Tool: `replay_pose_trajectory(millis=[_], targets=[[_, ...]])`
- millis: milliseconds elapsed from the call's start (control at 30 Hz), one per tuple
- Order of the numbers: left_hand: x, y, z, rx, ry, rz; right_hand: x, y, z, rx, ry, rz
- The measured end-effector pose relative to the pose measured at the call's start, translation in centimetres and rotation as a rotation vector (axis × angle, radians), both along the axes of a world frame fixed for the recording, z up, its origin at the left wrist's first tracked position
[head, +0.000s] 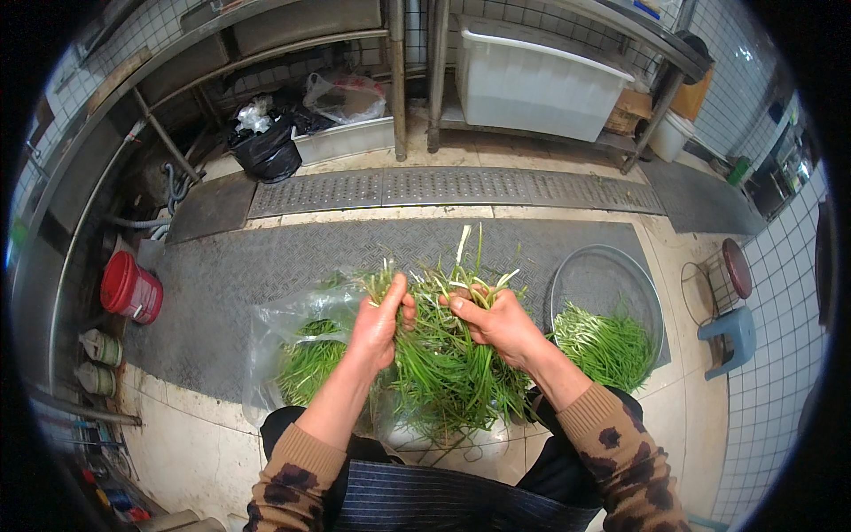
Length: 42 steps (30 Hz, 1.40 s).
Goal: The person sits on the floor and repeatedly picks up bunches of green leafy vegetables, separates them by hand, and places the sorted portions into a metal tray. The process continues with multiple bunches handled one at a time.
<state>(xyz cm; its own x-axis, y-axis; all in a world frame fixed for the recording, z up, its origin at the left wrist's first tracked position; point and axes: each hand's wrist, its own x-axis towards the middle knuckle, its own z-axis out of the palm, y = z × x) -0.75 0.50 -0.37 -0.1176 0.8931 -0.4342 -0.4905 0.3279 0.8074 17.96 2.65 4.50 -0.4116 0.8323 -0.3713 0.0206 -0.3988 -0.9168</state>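
My left hand (pixel 384 320) is closed around a small bunch of green stalks (pixel 380 282), which look like garlic chives, their pale ends poking up past the thumb. A second bunch of chives (pixel 488 286) with white ends is gripped in my right hand (pixel 495 322). Below and between both hands lies a loose heap of chives (pixel 452 379), with stray blades hanging toward the floor. Left of it, a clear plastic bag (pixel 262 352) holds more chives (pixel 309 372). To the right, neatly aligned chives (pixel 608 346) rest in a round mesh sieve (pixel 578 272).
A dark rubber mat (pixel 199 319) covers the tiled floor, with a metal drain grate (pixel 452 186) beyond. At left stands a red bucket (pixel 131 289); at right, a blue plastic stool (pixel 731 339). A white bin (pixel 538 83) and a black bag (pixel 269 153) sit under metal tables.
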Motion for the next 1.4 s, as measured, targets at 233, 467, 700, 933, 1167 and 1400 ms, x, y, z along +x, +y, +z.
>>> replay_pose_trajectory(millis=[233, 467, 700, 933, 1167, 1400], targets=[[1.3, -0.9, 0.4, 0.209, 0.029, -0.138, -0.3, -0.1, -1.2, 0.053, -0.031, 0.002], [1.5, -1.1, 1.0, 0.207, 0.027, -0.196, -0.3, -0.1, -1.7, 0.184, -0.073, 0.03], [1.2, -1.1, 0.9, 0.201, 0.067, -0.21, -0.2, 0.3, -2.0, 0.261, -0.237, 0.046], [0.9, -1.0, 0.9, 0.158, 0.15, -0.207, 0.0, 0.4, -2.1, 0.346, -0.287, 0.06], [0.8, -1.0, 0.7, 0.203, 0.15, -0.304, 0.1, 0.5, -1.8, 0.415, -0.253, 0.078], [1.2, -1.6, 1.9, 0.156, 0.052, -0.368, 0.8, 1.9, -2.5, 0.663, -0.395, -0.153]])
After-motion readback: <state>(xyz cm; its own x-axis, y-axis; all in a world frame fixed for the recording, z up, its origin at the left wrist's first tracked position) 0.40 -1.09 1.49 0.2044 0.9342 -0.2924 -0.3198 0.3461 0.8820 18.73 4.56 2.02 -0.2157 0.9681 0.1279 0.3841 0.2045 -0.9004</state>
